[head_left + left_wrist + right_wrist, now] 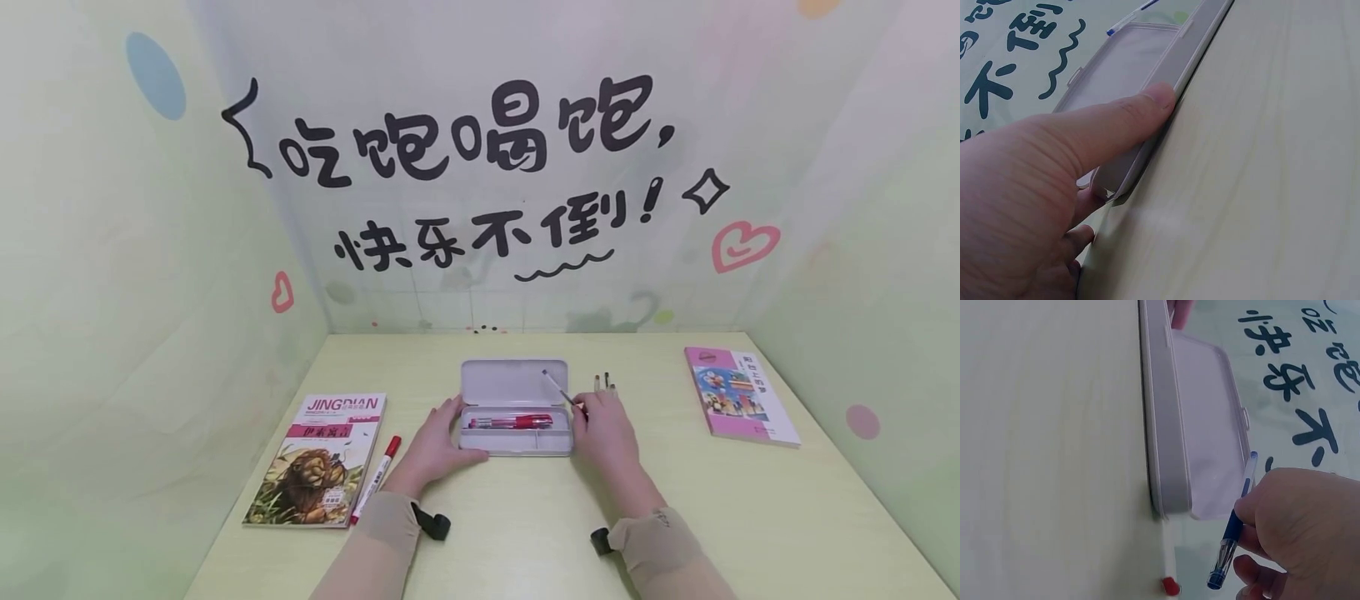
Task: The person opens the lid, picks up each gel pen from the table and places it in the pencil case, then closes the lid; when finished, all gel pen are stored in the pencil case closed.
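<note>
A pale pencil case [514, 451] lies with its lid [498, 383] raised at the back. In its rear compartment are red pens [517, 422]. My left hand [437, 450] grips the case's left end; in the left wrist view the thumb [1129, 115] presses on the front rim, other fingers lower down at the end. My right hand [609, 437], near the case's right end, pinches a blue pen [1233, 528] between thumb and finger. The pen slants, one end in front of the lid. My palm hides part of it in the head view.
Several pen ends [606, 382] show behind my right hand. A red-capped marker [378, 479] lies beside the lion-cover book [315, 462] at left. A pink-and-white book [742, 398] lies at the right. A red tip [1171, 586] shows beyond the case in the right wrist view.
</note>
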`<state>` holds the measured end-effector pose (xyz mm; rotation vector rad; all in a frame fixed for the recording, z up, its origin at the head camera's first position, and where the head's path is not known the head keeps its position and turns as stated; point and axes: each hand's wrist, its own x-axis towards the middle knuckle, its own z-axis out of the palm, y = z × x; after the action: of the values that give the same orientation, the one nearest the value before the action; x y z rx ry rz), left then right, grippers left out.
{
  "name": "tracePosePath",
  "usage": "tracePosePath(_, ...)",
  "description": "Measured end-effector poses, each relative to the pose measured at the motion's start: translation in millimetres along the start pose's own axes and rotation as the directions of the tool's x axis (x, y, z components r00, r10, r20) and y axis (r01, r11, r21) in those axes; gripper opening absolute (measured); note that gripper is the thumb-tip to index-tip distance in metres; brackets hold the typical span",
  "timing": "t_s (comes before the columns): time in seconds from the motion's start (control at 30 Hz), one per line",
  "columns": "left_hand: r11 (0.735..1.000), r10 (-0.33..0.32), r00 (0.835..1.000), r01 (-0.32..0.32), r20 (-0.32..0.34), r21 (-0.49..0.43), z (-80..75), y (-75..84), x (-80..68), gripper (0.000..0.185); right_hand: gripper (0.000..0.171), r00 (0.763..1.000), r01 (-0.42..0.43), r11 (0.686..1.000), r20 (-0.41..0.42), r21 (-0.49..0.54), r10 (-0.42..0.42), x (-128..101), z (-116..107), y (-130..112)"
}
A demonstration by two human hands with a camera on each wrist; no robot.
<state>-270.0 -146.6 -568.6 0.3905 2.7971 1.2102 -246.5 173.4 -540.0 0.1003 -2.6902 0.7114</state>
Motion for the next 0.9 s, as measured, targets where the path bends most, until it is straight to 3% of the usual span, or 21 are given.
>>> tracePosePath(0.23,1.0,-0.009,1.0,0.009,0.008,0.005,2.7,-1.3,1.0,0.121,0.014,0.985,0.175,0.98,0.011,-0.091,-0.175,4,17,-27)
tracePosePath(0.47,1.0,-0.019,1.0,0.019,0.001,0.007,2.2,0.0,0.9,0.123,0.011,0.96,0.278,0.948,0.032,-0.152,-0.277,10,29,-46)
tracePosePath(0.9,1.0,-0.007,1.0,0.007,-0.004,-0.008,3.0,-6.2,2.0,0.122,0.011,0.946,0.304,0.926,0.185,-0.222,-0.266,17,40,-67)
